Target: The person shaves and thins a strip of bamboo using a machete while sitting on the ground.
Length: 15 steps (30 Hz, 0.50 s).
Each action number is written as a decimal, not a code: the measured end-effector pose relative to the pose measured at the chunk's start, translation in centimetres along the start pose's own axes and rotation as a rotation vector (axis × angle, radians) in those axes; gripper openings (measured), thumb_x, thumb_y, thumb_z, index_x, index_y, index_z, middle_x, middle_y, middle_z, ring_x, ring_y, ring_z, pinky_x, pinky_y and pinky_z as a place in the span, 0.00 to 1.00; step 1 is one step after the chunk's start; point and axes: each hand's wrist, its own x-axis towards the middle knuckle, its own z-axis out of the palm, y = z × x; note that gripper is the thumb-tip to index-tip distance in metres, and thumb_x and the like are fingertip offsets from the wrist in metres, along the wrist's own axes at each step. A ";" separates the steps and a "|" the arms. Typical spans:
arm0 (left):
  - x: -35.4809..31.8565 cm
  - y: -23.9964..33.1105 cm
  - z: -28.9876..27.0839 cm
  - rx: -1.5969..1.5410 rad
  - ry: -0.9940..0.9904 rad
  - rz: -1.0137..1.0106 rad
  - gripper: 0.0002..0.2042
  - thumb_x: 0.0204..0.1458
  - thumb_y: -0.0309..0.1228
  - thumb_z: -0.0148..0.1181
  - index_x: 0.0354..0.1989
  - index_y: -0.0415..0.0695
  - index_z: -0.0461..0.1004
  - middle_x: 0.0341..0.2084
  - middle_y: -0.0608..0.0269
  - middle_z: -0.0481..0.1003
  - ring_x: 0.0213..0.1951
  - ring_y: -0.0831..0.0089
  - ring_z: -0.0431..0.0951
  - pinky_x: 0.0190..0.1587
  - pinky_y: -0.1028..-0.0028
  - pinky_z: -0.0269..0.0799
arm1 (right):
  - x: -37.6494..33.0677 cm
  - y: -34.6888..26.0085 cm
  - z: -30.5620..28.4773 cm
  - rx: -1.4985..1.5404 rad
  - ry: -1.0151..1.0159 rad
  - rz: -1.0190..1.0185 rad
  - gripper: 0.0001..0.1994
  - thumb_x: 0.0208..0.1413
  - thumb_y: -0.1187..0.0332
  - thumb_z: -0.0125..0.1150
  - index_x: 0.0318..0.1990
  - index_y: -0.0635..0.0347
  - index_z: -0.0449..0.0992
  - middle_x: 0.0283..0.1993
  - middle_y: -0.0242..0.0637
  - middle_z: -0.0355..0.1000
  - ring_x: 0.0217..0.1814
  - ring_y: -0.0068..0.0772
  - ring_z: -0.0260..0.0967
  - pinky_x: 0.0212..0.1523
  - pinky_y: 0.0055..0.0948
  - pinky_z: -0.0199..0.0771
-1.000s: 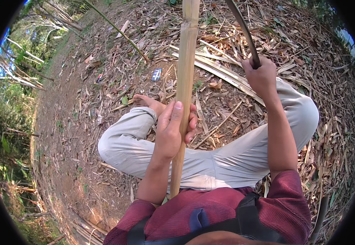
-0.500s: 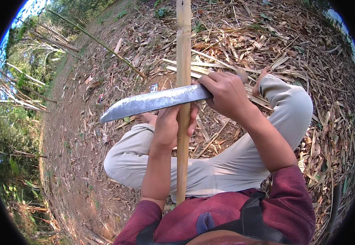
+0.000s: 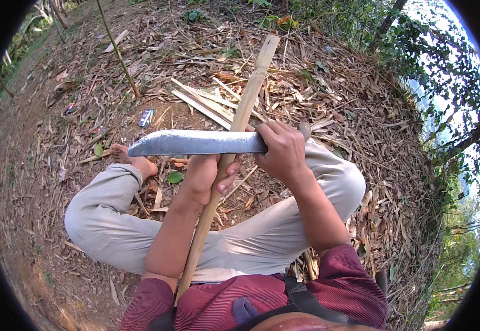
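A long flat strip of split bamboo (image 3: 245, 102) slants up and away from my lap, its far end leaning right. My left hand (image 3: 209, 174) wraps round its middle, thumb side hidden under the blade. In my right hand (image 3: 283, 149) is a machete (image 3: 196, 142), gripped at the handle, with the rounded handle end showing past my fist. Its broad grey blade lies across the bamboo just beyond my left hand, tip pointing left. Whether the edge bites into the bamboo I cannot tell.
Pale split strips (image 3: 207, 105) lie on the leaf-littered ground ahead of me. A small blue and white packet (image 3: 146, 118) sits near my left foot (image 3: 135, 160). A thin green stem (image 3: 117, 52) rises at the far left. My bent legs (image 3: 328, 176) flank the bamboo.
The bamboo has gone from nearly upright in view to slanting, its far end now leaning right. The machete blade has levelled out. My view has turned, showing more trees on the right.
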 end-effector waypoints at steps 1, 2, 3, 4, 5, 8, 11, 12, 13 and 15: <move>-0.3 -0.2 -0.5 0.003 0.023 0.012 0.19 0.67 0.47 0.41 0.40 0.42 0.69 0.15 0.68 0.64 0.09 0.84 0.60 0.11 0.83 0.58 | 0.1 -0.6 0.4 0.010 -0.016 -0.038 0.13 0.32 0.72 0.64 0.32 0.57 0.74 0.26 0.38 0.70 0.30 0.44 0.71 0.33 0.40 0.70; -0.6 -0.2 -0.9 0.001 0.031 0.025 0.20 0.68 0.47 0.41 0.40 0.42 0.70 0.14 0.69 0.64 0.08 0.84 0.58 0.11 0.83 0.56 | 0.1 -1.3 0.8 0.021 -0.033 -0.077 0.13 0.32 0.72 0.64 0.32 0.57 0.74 0.26 0.38 0.70 0.31 0.44 0.71 0.33 0.40 0.70; -0.7 -0.2 -1.2 -0.002 0.032 0.036 0.20 0.68 0.48 0.40 0.40 0.42 0.70 0.13 0.70 0.64 0.07 0.84 0.57 0.10 0.83 0.55 | -0.1 -1.6 1.2 -0.024 -0.073 -0.114 0.16 0.30 0.70 0.68 0.33 0.54 0.74 0.28 0.34 0.71 0.34 0.39 0.73 0.36 0.37 0.71; -0.6 -0.2 -1.3 -0.012 0.020 0.051 0.21 0.68 0.48 0.40 0.40 0.42 0.70 0.12 0.71 0.63 0.07 0.85 0.56 0.09 0.83 0.53 | 0.3 -2.2 0.6 -0.040 -0.129 -0.140 0.15 0.32 0.70 0.68 0.32 0.54 0.74 0.27 0.33 0.72 0.33 0.38 0.73 0.35 0.36 0.70; -0.7 -0.1 -1.3 -0.039 0.012 0.027 0.19 0.68 0.47 0.42 0.40 0.42 0.71 0.11 0.71 0.63 0.06 0.85 0.56 0.08 0.83 0.53 | 0.5 -2.3 0.5 -0.030 -0.156 -0.151 0.13 0.33 0.69 0.68 0.31 0.54 0.74 0.26 0.33 0.72 0.31 0.38 0.73 0.34 0.36 0.69; -1.4 0.1 -0.9 -0.112 -0.029 0.002 0.20 0.67 0.49 0.43 0.38 0.43 0.69 0.10 0.72 0.61 0.06 0.85 0.56 0.08 0.83 0.52 | 2.2 -0.7 -0.2 -0.110 -0.157 -0.245 0.08 0.39 0.68 0.67 0.28 0.54 0.74 0.21 0.33 0.72 0.25 0.38 0.73 0.32 0.36 0.69; -1.9 -0.2 -0.8 -0.054 -0.065 -0.006 0.23 0.66 0.53 0.42 0.32 0.43 0.65 0.10 0.73 0.58 0.06 0.86 0.54 0.08 0.83 0.52 | 3.2 2.3 -0.4 -0.105 -0.094 -0.106 0.06 0.47 0.64 0.66 0.29 0.54 0.78 0.20 0.37 0.72 0.21 0.41 0.72 0.27 0.37 0.68; -2.2 -0.2 -0.4 -0.044 -0.038 -0.035 0.24 0.66 0.53 0.42 0.31 0.43 0.65 0.10 0.73 0.57 0.06 0.86 0.54 0.08 0.82 0.51 | 3.3 3.2 -0.9 -0.061 -0.068 0.043 0.06 0.49 0.63 0.65 0.29 0.54 0.79 0.19 0.38 0.72 0.21 0.42 0.72 0.26 0.37 0.68; -2.6 0.5 0.2 -0.032 -0.011 -0.046 0.24 0.66 0.53 0.42 0.29 0.43 0.64 0.10 0.73 0.57 0.07 0.86 0.54 0.08 0.82 0.51 | 3.5 4.5 -1.3 -0.071 -0.055 0.225 0.06 0.50 0.63 0.64 0.29 0.54 0.80 0.18 0.40 0.71 0.20 0.43 0.72 0.25 0.38 0.68; -2.6 0.7 0.5 -0.018 0.020 -0.063 0.25 0.67 0.53 0.41 0.28 0.42 0.64 0.11 0.73 0.56 0.07 0.85 0.53 0.09 0.81 0.51 | 3.2 5.2 -1.2 -0.016 -0.022 0.460 0.09 0.53 0.64 0.61 0.25 0.56 0.79 0.15 0.44 0.68 0.19 0.45 0.71 0.25 0.40 0.70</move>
